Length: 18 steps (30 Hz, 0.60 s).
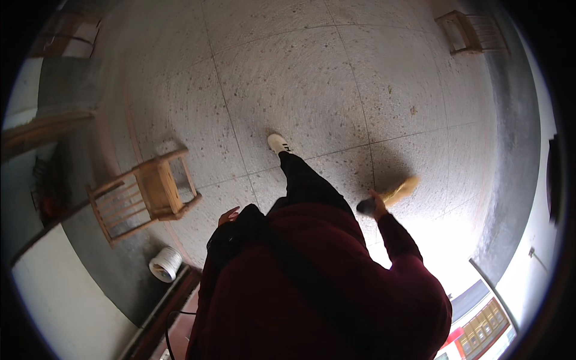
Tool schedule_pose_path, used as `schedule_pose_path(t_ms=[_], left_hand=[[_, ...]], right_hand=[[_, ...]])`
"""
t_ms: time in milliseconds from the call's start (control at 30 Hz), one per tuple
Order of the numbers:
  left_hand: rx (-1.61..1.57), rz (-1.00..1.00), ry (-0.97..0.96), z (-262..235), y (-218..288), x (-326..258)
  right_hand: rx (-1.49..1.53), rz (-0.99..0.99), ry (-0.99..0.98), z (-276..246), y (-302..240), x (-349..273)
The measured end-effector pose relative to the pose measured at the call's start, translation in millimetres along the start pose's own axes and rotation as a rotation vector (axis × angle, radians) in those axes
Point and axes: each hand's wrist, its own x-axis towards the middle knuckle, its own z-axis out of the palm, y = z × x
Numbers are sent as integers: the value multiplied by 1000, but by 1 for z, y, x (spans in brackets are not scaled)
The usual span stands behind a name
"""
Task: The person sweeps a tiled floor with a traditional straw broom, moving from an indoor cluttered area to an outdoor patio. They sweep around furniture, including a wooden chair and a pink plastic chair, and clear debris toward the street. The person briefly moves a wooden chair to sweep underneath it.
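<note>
My right hand (379,207) is closed round a broom (401,191) out to my right. Its tan, brush-like end points away to the right, and a dark end (365,207) sticks out on the other side of my fist. My left hand (228,216) hangs by my left side, partly hidden behind a black pouch or bag (231,235) on my front. The few fingers that show look loosely stretched, with nothing seen in them. One white shoe (277,143) with dark stripes is forward on the floor.
A wooden chair (161,189) stands to my left, near a white round bucket or roll (165,264) by the wall. Another wooden chair (471,33) is at the far right. Small debris (413,110) lies on the speckled tile floor (312,78). Bright light enters at the lower right.
</note>
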Motion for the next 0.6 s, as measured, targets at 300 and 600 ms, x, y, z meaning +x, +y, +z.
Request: schedule_pose_path(t_ms=[300, 600], left_hand=[[369, 52, -78, -92, 118, 65], [419, 131, -227, -182, 209, 129]], right_hand=[[-1354, -1276, -292, 353, -27, 25], [30, -287, -583, 636, -106, -40]])
